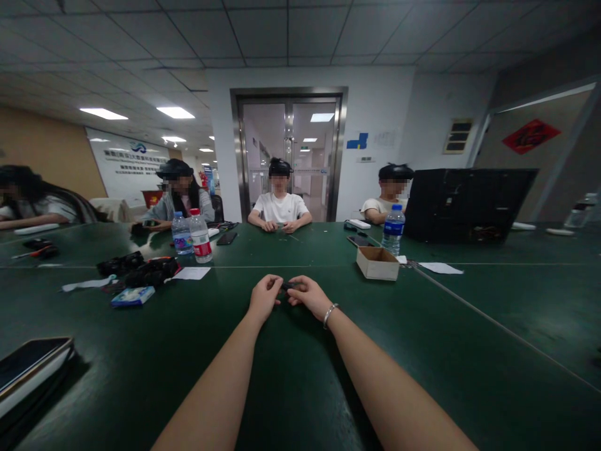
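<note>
Just above the green table [291,363], both hands meet around a small dark object [285,285] whose kind I cannot make out. My right hand [308,297], with a silver bracelet at the wrist, pinches it between thumb and fingers. From the other side, my left hand [265,298] is closed in a pinch, its fingertips at the object's left end. The fingers cover much of the piece.
An open cardboard box [377,264] and a water bottle [393,229] stand right, before a large black monitor [469,205]. Left are two bottles, dark straps [150,272], a blue-white packet [133,296] and a phone [32,363]. Several people wearing headsets sit around the table.
</note>
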`<control>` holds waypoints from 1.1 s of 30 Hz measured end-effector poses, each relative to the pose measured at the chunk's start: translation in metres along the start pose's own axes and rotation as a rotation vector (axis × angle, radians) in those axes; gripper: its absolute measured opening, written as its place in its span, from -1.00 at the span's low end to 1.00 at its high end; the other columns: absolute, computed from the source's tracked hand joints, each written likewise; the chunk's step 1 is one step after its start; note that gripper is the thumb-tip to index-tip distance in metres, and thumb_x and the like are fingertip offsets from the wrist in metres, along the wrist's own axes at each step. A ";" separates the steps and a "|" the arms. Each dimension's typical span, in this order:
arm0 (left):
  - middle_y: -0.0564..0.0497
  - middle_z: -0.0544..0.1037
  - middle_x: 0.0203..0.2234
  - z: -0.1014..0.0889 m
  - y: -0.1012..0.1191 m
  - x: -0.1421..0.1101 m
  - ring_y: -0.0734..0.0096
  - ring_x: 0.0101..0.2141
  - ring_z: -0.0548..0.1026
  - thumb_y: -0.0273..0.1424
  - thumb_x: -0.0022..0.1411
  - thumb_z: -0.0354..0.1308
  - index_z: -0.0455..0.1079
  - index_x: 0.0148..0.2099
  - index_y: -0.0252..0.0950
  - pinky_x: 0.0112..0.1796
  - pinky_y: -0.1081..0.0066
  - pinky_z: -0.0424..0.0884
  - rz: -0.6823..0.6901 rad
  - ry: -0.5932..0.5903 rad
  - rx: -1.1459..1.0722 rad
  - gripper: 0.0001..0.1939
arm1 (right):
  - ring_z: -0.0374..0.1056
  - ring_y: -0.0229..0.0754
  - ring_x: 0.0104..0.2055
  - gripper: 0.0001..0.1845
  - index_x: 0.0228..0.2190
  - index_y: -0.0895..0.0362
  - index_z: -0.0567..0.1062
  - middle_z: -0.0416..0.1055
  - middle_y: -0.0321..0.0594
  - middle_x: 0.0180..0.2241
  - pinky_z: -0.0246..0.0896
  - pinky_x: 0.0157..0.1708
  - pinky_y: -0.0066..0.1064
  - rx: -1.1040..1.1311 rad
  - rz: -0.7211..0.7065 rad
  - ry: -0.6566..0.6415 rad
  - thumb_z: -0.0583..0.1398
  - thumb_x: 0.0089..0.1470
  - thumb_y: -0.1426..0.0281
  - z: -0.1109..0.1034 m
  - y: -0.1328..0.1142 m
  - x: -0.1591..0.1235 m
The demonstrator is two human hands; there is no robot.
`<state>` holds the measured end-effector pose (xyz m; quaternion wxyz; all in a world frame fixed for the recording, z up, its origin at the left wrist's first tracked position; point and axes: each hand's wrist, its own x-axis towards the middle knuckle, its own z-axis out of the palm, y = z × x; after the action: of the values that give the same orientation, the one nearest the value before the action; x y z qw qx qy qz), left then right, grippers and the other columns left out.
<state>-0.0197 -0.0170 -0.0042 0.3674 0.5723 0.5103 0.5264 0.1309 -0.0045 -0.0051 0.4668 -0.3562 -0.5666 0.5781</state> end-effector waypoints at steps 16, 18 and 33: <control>-0.11 0.45 -0.21 -0.005 0.011 -0.003 0.31 -0.24 0.43 -0.18 -0.05 0.22 0.35 -0.12 -0.29 -0.43 0.52 0.35 -0.009 -0.049 -0.169 -0.55 | 0.36 -0.32 -0.57 -0.89 -0.35 0.29 0.33 0.45 -0.07 -0.51 0.28 -0.58 -0.61 0.063 0.071 -0.057 0.04 0.20 0.51 -0.001 -0.005 0.000; -0.11 0.46 -0.22 -0.005 0.011 -0.003 0.30 -0.24 0.43 -0.21 -0.06 0.23 0.35 -0.12 -0.30 -0.40 0.50 0.36 0.023 -0.065 -0.174 -0.56 | 0.36 -0.32 -0.57 -0.86 -0.36 0.29 0.33 0.46 -0.06 -0.51 0.28 -0.57 -0.61 0.062 0.070 -0.068 0.02 0.21 0.50 -0.001 -0.006 -0.001; -0.10 0.45 -0.30 0.016 0.013 0.004 0.31 -0.24 0.44 -0.27 -0.09 0.29 0.31 -0.09 -0.33 -0.16 0.31 0.35 0.227 0.117 -0.328 -0.51 | 0.39 -0.26 -0.51 -0.62 -0.31 0.34 0.36 0.47 0.06 -0.42 0.30 -0.46 -0.50 0.317 0.214 -0.168 -0.11 0.29 0.33 -0.008 -0.017 -0.008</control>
<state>-0.0015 -0.0137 0.0060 0.3640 0.5270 0.3705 0.6727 0.1436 -0.0110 0.0104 0.4041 -0.2872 -0.4645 0.7338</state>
